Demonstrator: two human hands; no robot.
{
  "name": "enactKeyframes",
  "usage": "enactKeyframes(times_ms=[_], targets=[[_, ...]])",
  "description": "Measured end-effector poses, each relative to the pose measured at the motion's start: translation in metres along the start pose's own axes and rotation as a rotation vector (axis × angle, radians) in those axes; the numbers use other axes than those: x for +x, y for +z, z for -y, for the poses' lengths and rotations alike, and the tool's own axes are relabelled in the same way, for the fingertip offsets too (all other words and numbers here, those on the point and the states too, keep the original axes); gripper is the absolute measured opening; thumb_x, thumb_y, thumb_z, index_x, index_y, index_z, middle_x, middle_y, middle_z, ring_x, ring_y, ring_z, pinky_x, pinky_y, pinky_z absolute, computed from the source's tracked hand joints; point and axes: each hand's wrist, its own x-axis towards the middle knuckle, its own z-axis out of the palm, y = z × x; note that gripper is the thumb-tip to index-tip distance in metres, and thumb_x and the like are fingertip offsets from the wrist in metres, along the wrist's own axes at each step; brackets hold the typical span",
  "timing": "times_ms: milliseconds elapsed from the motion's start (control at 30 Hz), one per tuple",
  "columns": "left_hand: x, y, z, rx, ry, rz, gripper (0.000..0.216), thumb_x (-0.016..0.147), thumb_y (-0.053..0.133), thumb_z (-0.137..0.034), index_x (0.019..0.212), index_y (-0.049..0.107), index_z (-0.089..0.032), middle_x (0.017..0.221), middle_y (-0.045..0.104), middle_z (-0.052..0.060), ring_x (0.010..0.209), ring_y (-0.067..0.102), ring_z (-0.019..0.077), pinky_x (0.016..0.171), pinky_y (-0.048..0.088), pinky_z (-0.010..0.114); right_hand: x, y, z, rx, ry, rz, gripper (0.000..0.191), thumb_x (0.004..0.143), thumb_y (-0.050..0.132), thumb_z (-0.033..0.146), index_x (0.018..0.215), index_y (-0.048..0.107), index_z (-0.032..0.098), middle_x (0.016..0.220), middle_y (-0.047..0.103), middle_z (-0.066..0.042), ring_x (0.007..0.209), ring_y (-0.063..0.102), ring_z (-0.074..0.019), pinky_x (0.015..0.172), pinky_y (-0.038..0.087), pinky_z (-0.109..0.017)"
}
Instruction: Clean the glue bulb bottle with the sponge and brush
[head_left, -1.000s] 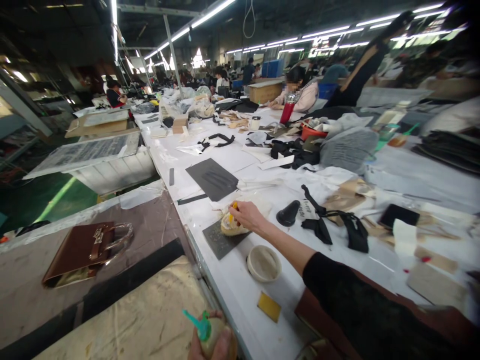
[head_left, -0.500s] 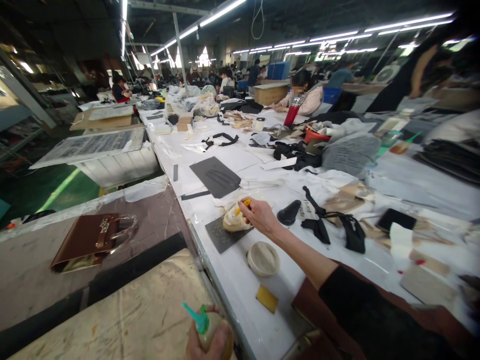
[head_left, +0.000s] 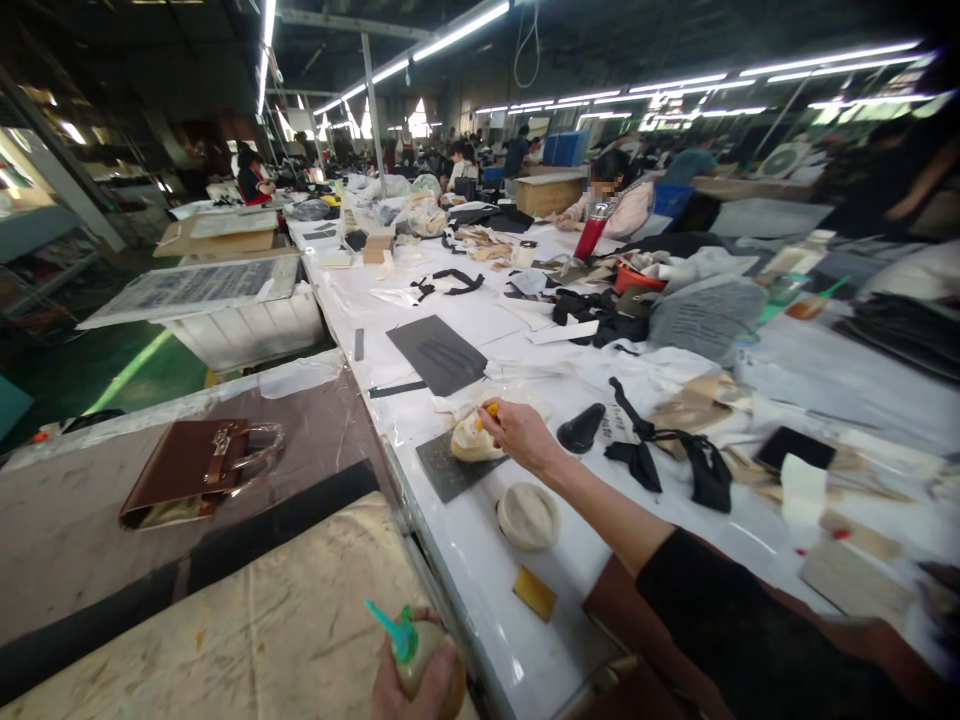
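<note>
At the bottom edge my left hand (head_left: 416, 680) is wrapped round a squeeze bottle (head_left: 426, 655) with a teal nozzle and a pale content. My right hand (head_left: 517, 432) reaches over the white table and grips a small yellow-handled tool (head_left: 491, 410). The tool's lower end meets a crusted, cream-coloured pot (head_left: 466, 443), and I cannot make out its tip. Under the pot lies a dark grey board (head_left: 448, 480) with specks on it. Nearer me on the table are a round beige dish (head_left: 529, 517) and a yellowish block (head_left: 535, 593).
A brown handbag (head_left: 184, 470) lies on the lower surface to the left. Beyond the pot is a dark grey sheet (head_left: 436, 354). To the right are a black cone-shaped object (head_left: 581, 428), black straps (head_left: 709, 470) and a phone (head_left: 795, 449). Across the table a person (head_left: 611, 205) sits behind a red flask (head_left: 591, 235).
The view has shifted slightly, so the surroundings sit a little further right. Both hands keep their holds, with the right hand still at the pot.
</note>
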Motion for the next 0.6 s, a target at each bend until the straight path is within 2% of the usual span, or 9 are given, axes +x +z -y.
enactKeyframes(times_ms=[100,200,467,600], targets=[[0.0,-0.002,-0.002,0.01,0.025,0.009,0.065,0.054,0.085,-0.061,0.098,0.072,-0.014,0.094,0.077,0.01,0.088,0.072,0.027,0.077,0.058,0.029,0.0,-0.005,0.002,-0.001,-0.003,-0.011,0.022,0.1,0.047,0.029,0.093,0.065,0.019,0.059,0.066,0.0,0.057,0.067,-0.0194,0.059,0.046,-0.025],[-0.002,-0.002,-0.005,0.012,0.031,0.024,0.066,0.056,0.084,-0.061,0.099,0.072,-0.013,0.093,0.077,0.011,0.086,0.072,0.026,0.074,0.057,0.027,0.0,-0.009,0.002,0.006,-0.008,-0.017,0.023,0.1,0.046,0.03,0.091,0.065,0.019,0.056,0.065,0.001,0.052,0.066,-0.0186,0.059,0.047,-0.025],[-0.009,-0.003,-0.025,-0.007,0.001,0.044,0.066,0.051,0.086,-0.06,0.097,0.073,-0.014,0.093,0.076,0.011,0.088,0.072,0.0279,0.078,0.058,0.029,-0.004,-0.015,0.001,0.049,-0.012,-0.042,0.024,0.099,0.047,0.031,0.092,0.066,0.019,0.055,0.063,0.001,0.05,0.066,-0.0184,0.057,0.048,-0.026],[-0.008,-0.003,-0.024,0.022,-0.001,0.049,0.069,0.051,0.086,-0.062,0.097,0.073,-0.013,0.092,0.076,0.011,0.09,0.072,0.0285,0.079,0.057,0.028,-0.006,-0.02,0.003,0.088,0.005,-0.063,0.025,0.098,0.046,0.034,0.093,0.065,0.019,0.055,0.062,0.002,0.048,0.065,-0.0179,0.055,0.049,-0.025]])
